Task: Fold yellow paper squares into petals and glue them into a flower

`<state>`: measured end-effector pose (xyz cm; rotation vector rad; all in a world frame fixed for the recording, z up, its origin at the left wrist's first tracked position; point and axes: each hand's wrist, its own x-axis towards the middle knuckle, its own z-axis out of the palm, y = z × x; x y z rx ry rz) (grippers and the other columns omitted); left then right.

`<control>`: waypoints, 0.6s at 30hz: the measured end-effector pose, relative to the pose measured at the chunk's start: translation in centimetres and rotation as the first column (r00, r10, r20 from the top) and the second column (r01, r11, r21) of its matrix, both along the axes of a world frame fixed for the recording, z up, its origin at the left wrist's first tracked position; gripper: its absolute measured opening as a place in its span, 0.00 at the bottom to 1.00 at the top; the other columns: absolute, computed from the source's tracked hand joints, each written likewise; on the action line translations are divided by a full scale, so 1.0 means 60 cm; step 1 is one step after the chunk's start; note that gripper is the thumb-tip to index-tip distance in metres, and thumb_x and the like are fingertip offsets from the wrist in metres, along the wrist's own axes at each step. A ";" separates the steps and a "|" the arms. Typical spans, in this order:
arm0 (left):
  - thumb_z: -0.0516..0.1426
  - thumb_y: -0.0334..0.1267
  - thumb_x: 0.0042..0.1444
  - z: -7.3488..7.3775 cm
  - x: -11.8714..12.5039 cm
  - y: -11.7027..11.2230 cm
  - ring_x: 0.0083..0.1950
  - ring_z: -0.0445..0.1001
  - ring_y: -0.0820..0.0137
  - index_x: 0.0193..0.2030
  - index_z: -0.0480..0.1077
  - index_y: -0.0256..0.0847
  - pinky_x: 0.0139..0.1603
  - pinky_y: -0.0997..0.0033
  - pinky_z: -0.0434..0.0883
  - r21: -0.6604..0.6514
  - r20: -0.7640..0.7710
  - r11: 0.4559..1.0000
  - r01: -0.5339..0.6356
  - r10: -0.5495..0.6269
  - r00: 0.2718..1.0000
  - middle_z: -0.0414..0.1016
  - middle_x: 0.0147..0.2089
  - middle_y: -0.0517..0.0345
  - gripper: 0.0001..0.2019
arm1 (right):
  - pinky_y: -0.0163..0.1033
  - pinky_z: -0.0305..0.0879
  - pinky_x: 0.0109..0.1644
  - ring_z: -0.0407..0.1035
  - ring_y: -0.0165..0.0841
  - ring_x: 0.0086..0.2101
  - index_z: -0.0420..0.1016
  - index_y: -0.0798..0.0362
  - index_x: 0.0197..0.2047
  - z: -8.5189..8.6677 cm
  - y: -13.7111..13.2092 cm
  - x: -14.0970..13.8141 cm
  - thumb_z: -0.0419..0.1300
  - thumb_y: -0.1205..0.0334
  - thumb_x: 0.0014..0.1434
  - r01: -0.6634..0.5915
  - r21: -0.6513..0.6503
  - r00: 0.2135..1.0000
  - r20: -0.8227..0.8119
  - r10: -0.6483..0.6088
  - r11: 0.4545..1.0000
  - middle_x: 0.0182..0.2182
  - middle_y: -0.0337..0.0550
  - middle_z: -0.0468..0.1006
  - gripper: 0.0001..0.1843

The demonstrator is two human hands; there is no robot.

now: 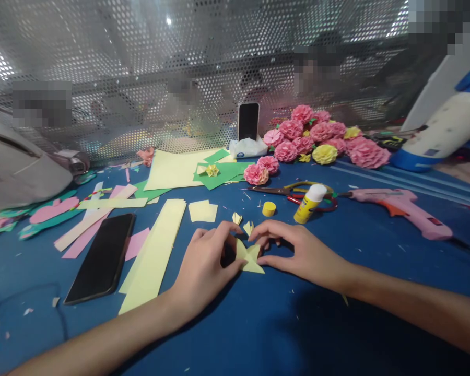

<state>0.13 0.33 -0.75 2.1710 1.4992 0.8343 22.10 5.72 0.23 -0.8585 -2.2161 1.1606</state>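
Folded yellow paper piece (251,257), pointed and creased, flat on the blue table (337,324). Left hand (206,263) pinches its left edge. Right hand (302,250) is curled, fingertips on its top edge. Hands nearly meet over it.

Just behind the piece: two small folded yellow scraps (248,227), a round yellow cap (269,209), an uncapped glue stick (309,202) lying tilted and scissors (293,190).

Left of it: long yellow paper strips (156,250) and a glossy black phone (102,258).

Far behind it: ruffled pink paper flowers (317,136).
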 end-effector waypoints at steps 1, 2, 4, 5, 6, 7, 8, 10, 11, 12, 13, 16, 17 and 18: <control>0.64 0.25 0.54 0.001 0.000 -0.001 0.37 0.72 0.68 0.52 0.62 0.48 0.44 0.65 0.61 0.013 0.000 1.000 0.002 -0.002 1.000 0.73 0.36 0.69 0.24 | 0.35 0.70 0.45 0.75 0.30 0.38 0.74 0.48 0.48 0.000 0.000 0.000 0.67 0.63 0.58 0.005 0.006 1.000 0.007 -0.005 1.000 0.42 0.38 0.78 0.14; 0.64 0.25 0.54 0.002 0.000 -0.002 0.38 0.72 0.67 0.52 0.62 0.48 0.44 0.65 0.61 0.026 -0.001 1.000 0.006 -0.006 1.000 0.74 0.37 0.69 0.24 | 0.35 0.70 0.45 0.75 0.30 0.39 0.74 0.48 0.48 -0.001 0.001 0.000 0.68 0.63 0.58 0.009 0.014 1.000 0.016 -0.009 1.000 0.42 0.38 0.78 0.14; 0.64 0.24 0.54 0.003 -0.001 -0.003 0.39 0.72 0.67 0.52 0.62 0.49 0.44 0.65 0.61 0.053 -0.007 0.998 0.015 -0.014 1.000 0.75 0.37 0.68 0.24 | 0.35 0.69 0.46 0.74 0.30 0.40 0.75 0.48 0.47 -0.002 0.002 0.000 0.68 0.64 0.58 0.014 0.045 0.999 0.039 -0.015 0.999 0.43 0.38 0.78 0.14; 0.64 0.24 0.55 0.003 -0.001 -0.004 0.39 0.73 0.66 0.52 0.62 0.49 0.43 0.65 0.61 0.066 -0.011 0.998 0.021 -0.020 1.000 0.76 0.38 0.68 0.24 | 0.35 0.68 0.46 0.73 0.31 0.40 0.75 0.48 0.47 -0.003 0.003 0.001 0.68 0.64 0.58 0.014 0.068 0.998 0.053 -0.017 0.998 0.43 0.38 0.77 0.13; 0.64 0.24 0.55 0.003 -0.001 -0.005 0.40 0.73 0.66 0.52 0.62 0.49 0.44 0.65 0.61 0.078 -0.017 0.997 0.027 -0.026 1.000 0.76 0.38 0.68 0.24 | 0.35 0.68 0.46 0.73 0.31 0.40 0.75 0.48 0.46 -0.004 0.003 0.001 0.68 0.64 0.58 0.014 0.095 0.998 0.067 -0.020 0.995 0.43 0.38 0.77 0.13; 0.64 0.24 0.55 0.003 0.000 -0.005 0.40 0.73 0.65 0.52 0.62 0.49 0.44 0.64 0.61 0.089 -0.022 0.996 0.033 -0.031 0.999 0.76 0.38 0.68 0.24 | 0.36 0.68 0.46 0.72 0.31 0.40 0.76 0.48 0.46 -0.004 0.004 0.002 0.68 0.63 0.58 0.014 0.122 0.997 0.078 -0.024 0.992 0.43 0.38 0.76 0.12; 0.65 0.24 0.55 0.003 0.000 -0.006 0.41 0.73 0.65 0.52 0.62 0.50 0.45 0.64 0.61 0.098 -0.026 0.994 0.040 -0.037 0.999 0.77 0.38 0.68 0.23 | 0.36 0.67 0.45 0.72 0.32 0.40 0.76 0.48 0.46 -0.004 0.004 0.002 0.68 0.63 0.58 0.014 0.147 0.996 0.087 -0.027 0.989 0.42 0.39 0.76 0.11; 0.65 0.24 0.56 0.001 0.001 -0.005 0.42 0.74 0.65 0.52 0.62 0.49 0.46 0.63 0.60 0.109 -0.029 0.993 0.053 -0.050 0.998 0.77 0.39 0.68 0.23 | 0.37 0.67 0.45 0.72 0.33 0.40 0.77 0.48 0.45 -0.003 0.003 0.002 0.67 0.63 0.59 0.010 0.184 0.995 0.099 -0.029 0.983 0.40 0.39 0.76 0.09; 0.65 0.24 0.56 0.001 0.002 -0.005 0.42 0.74 0.65 0.51 0.62 0.49 0.46 0.63 0.60 0.111 -0.028 0.992 0.059 -0.056 0.998 0.77 0.39 0.68 0.23 | 0.37 0.66 0.45 0.72 0.33 0.40 0.77 0.49 0.44 -0.003 0.002 0.001 0.66 0.64 0.60 0.005 0.200 0.994 0.104 -0.026 0.980 0.39 0.40 0.76 0.08; 0.65 0.25 0.56 0.000 0.002 -0.004 0.42 0.74 0.65 0.51 0.62 0.49 0.46 0.63 0.61 0.112 -0.025 0.992 0.063 -0.060 0.998 0.78 0.39 0.68 0.23 | 0.38 0.66 0.45 0.72 0.34 0.40 0.78 0.49 0.43 -0.002 0.002 0.001 0.65 0.64 0.61 -0.002 0.215 0.994 0.111 -0.023 0.977 0.39 0.40 0.76 0.06; 0.65 0.25 0.56 0.000 0.003 -0.004 0.42 0.74 0.65 0.51 0.62 0.49 0.46 0.63 0.61 0.111 -0.021 0.992 0.067 -0.065 0.998 0.78 0.39 0.68 0.22 | 0.38 0.66 0.46 0.71 0.34 0.40 0.78 0.49 0.42 -0.001 0.001 0.000 0.64 0.65 0.61 -0.012 0.232 0.993 0.121 -0.017 0.973 0.38 0.40 0.75 0.05; 0.64 0.25 0.57 -0.001 0.002 -0.001 0.42 0.75 0.66 0.52 0.62 0.49 0.45 0.64 0.62 0.098 0.003 0.992 0.075 -0.075 0.997 0.78 0.39 0.68 0.22 | 0.39 0.65 0.45 0.71 0.35 0.40 0.78 0.50 0.41 0.000 -0.001 -0.004 0.63 0.67 0.62 -0.035 0.283 0.990 0.144 -0.006 0.958 0.37 0.40 0.75 0.05; 0.64 0.25 0.57 -0.002 0.001 -0.001 0.42 0.75 0.67 0.52 0.62 0.49 0.45 0.65 0.62 0.091 0.012 0.993 0.076 -0.078 0.997 0.78 0.39 0.68 0.22 | 0.39 0.65 0.45 0.71 0.35 0.40 0.78 0.50 0.41 0.000 -0.002 -0.005 0.63 0.67 0.62 -0.041 0.296 0.989 0.148 -0.004 0.954 0.36 0.40 0.75 0.05; 0.64 0.25 0.57 -0.002 0.001 0.000 0.41 0.75 0.67 0.53 0.62 0.49 0.45 0.65 0.63 0.083 0.022 0.994 0.077 -0.079 0.997 0.78 0.39 0.69 0.23 | 0.39 0.65 0.45 0.70 0.35 0.40 0.78 0.50 0.41 0.000 -0.002 -0.006 0.63 0.68 0.62 -0.047 0.305 0.988 0.154 0.000 0.951 0.36 0.40 0.75 0.05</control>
